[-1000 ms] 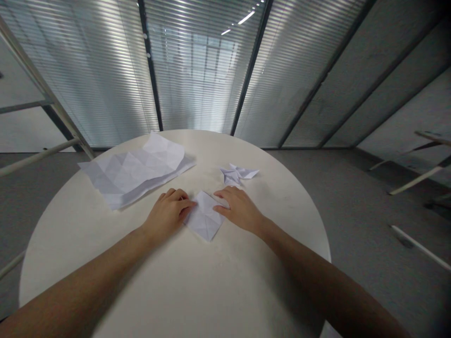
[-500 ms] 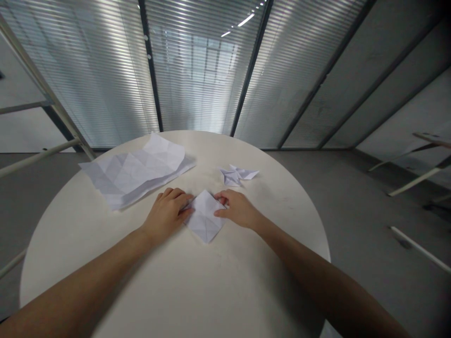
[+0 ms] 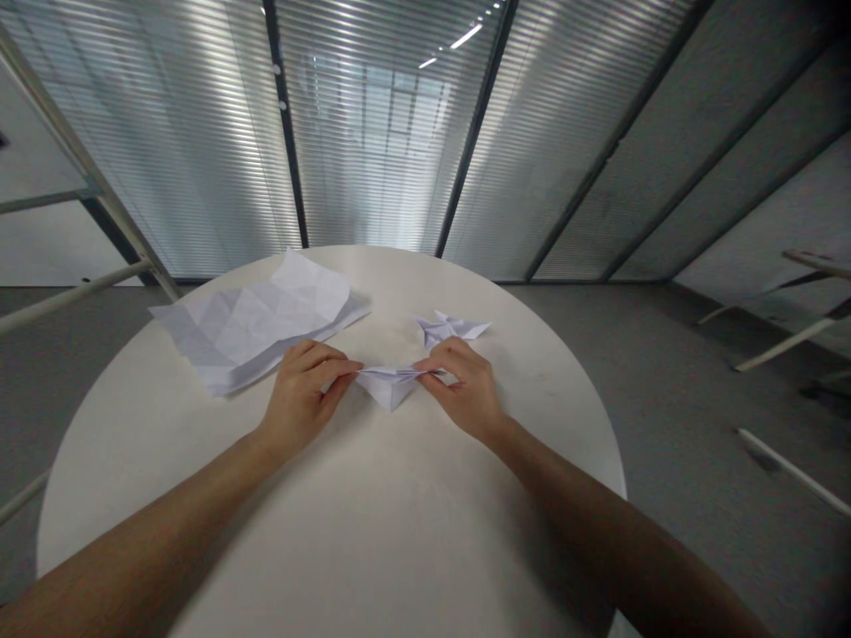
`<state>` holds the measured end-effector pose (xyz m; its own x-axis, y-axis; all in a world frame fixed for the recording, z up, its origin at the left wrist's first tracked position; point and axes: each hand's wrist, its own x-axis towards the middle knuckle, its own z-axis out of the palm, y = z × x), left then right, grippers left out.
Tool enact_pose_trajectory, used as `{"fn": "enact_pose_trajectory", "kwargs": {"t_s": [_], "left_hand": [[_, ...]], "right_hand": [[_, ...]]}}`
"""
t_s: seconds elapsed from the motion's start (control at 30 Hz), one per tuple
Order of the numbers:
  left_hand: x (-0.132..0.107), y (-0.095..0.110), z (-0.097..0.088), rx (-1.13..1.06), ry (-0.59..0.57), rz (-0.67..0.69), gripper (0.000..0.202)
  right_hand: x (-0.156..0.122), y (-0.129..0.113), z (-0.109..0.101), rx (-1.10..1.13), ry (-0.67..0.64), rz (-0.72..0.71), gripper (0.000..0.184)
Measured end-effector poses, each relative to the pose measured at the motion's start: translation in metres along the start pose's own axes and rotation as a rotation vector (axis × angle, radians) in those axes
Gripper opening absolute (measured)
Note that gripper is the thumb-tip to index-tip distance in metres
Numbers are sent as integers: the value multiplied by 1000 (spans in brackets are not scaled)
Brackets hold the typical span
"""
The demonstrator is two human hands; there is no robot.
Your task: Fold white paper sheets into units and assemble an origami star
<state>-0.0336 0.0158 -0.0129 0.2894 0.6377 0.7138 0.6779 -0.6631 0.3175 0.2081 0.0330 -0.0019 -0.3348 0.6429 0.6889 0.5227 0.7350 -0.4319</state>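
Observation:
A small folded white paper [image 3: 391,385] is held just above the round white table [image 3: 372,532], seen almost edge-on with its point hanging down. My left hand [image 3: 302,392] pinches its left corner and my right hand [image 3: 462,385] pinches its right corner. Both hands are raised a little off the tabletop near the table's middle.
A finished white origami figure [image 3: 450,329] lies just beyond my right hand. Large creased white sheets [image 3: 253,319] lie at the back left of the table. Glass walls with blinds stand behind; grey floor surrounds the table, with pale table legs [image 3: 791,341] at right.
The folded paper lay flat under both hands' fingers; now both hands have pinched its side corners and lifted it off the table, tilting it edge-on.

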Motion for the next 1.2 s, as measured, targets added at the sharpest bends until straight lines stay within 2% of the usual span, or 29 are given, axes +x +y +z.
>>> {"fn": "enact_pose_trajectory", "kwargs": {"t_s": [0.07,0.13,0.23,0.37,0.43,0.5,0.67,0.77,0.87,0.97,1.2], "left_hand": [[1,0,-4,46,82,75,13],[1,-2,-7,94,76,126,14],[-1,-6,-7,137,-111,163,13],[-3,-8,-1,171,-425,159,18],[-3,-7,0,168,-535,137,23],[-2,-7,0,147,-593,107,27],[-2,-6,3,126,-600,46,22],[-2,-4,8,182,-585,42,27],[-2,-1,12,247,-607,61,31],[-2,0,13,277,-629,71,33],[-1,1,13,263,-630,75,34]], "right_hand": [[-1,1,-1,-49,60,-140,12],[-1,4,-1,-101,40,-233,15],[-2,10,1,-150,-130,-274,14],[-5,15,4,-181,-431,-218,15],[-5,14,4,-183,-534,-177,19],[-5,12,3,-168,-591,-138,23],[-4,9,5,-125,-595,-42,15],[-5,9,10,-166,-521,43,17],[-5,7,17,-267,-465,107,29],[-3,2,25,-397,-461,105,35],[0,-6,33,-620,-495,48,24]]}}
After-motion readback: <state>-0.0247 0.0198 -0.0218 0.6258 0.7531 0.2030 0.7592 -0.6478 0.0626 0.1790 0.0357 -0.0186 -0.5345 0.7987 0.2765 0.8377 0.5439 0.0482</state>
